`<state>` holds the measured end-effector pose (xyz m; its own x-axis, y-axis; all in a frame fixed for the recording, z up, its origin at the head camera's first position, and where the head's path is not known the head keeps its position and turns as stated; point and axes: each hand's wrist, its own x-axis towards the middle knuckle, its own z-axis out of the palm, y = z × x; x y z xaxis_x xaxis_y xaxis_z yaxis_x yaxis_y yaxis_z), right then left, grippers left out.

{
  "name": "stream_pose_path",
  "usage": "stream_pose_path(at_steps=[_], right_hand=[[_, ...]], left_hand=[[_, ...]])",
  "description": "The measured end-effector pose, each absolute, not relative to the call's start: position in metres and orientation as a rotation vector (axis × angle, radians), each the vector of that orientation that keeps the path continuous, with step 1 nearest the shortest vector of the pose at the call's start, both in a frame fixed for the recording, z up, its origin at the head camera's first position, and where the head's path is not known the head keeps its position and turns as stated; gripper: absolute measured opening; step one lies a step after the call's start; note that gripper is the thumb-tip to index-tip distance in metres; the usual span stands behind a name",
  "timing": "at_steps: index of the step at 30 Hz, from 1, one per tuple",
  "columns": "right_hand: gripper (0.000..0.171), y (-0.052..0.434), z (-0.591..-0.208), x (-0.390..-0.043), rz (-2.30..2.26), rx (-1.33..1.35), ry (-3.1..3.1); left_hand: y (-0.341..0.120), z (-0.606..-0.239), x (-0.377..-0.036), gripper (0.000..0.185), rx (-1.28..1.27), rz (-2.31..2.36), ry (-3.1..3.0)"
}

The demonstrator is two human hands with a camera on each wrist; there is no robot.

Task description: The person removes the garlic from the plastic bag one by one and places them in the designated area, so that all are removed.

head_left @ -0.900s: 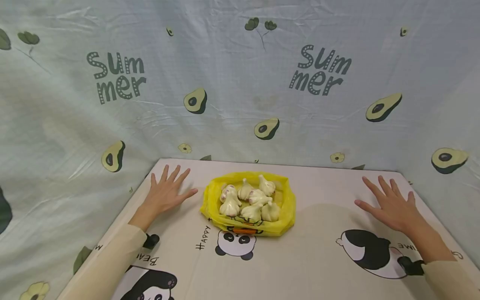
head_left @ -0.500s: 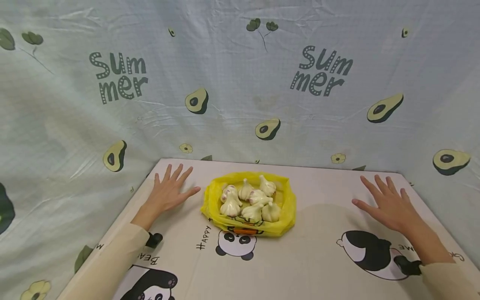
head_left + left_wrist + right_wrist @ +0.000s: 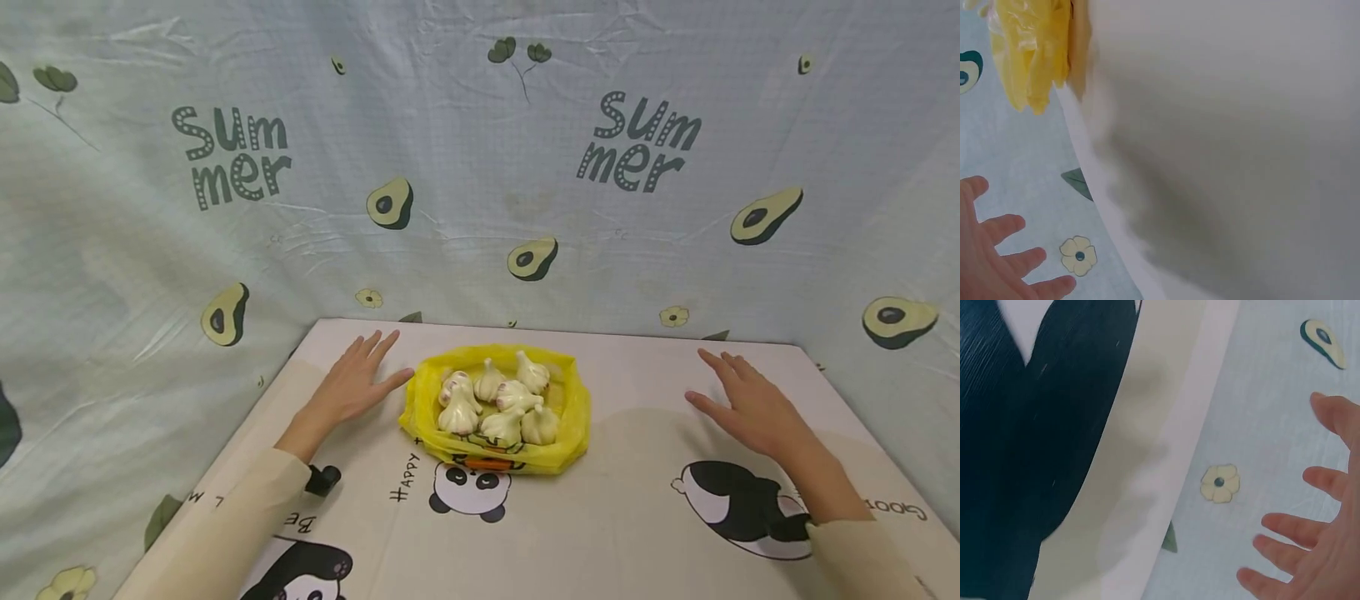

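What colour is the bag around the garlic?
The bag around the garlic is bright yellow; the head view shows it best.

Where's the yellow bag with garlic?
In the head view, the yellow bag sits on the table, against the printed panda face, to the right of the left grip.

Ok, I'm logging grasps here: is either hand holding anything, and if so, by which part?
Nothing is held. The left hand and right hand are empty, fingers extended; the garlic bulbs lie in the yellow bag.
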<state>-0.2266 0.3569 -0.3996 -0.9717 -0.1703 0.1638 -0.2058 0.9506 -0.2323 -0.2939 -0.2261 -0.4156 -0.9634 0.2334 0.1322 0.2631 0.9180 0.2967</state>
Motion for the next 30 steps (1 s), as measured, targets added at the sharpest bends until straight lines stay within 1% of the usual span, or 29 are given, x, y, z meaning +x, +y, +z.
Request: stream_pose_path(at_steps=[12,24,30], right_hand=[[0.078,0.321,-0.394,-0.230,0.487,0.353,-2.937],[0.073,0.282,-0.391,-0.240,0.623,0.438,-2.896],[0.070,0.260,-0.391,-0.243,0.709,0.501,-2.874]], left_hand=[[-0.209,-0.412,-0.293,0.084,-0.383,-0.849,-2.986],[-0.191,-0.411,-0.297,0.078,-0.356,-0.919,-2.945],[-0.185,-0.419,-0.298,0.076,-0.269,-1.029,-3.000]])
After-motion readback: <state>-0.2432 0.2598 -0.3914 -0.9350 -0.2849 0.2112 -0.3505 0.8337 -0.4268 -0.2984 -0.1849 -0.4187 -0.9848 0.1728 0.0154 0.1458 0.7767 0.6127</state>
